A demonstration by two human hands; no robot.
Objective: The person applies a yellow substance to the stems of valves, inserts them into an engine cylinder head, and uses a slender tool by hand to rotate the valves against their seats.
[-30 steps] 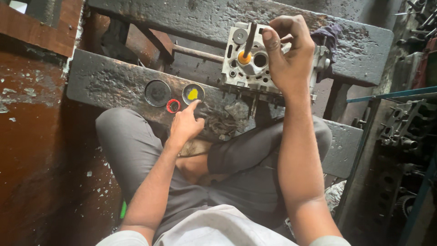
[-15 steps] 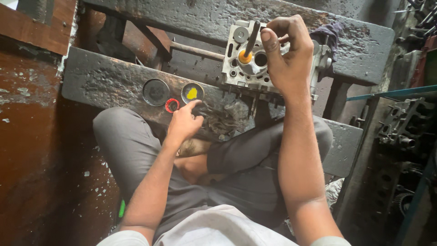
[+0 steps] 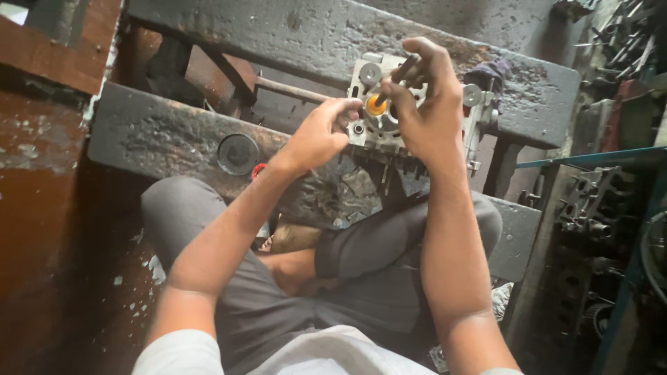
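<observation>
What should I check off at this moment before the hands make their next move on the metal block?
1. Right hand holds the dark rod tool: ok.
2. Tool tip sits at the orange part in the metal block: ok.
3. Left hand touches the block's left edge: ok.
4. Block rests steady on the dark bench: cannot tell.
5. Black round cap lies apart from both hands: ok.
6. Left hand's grip holds something small: cannot tell.
</observation>
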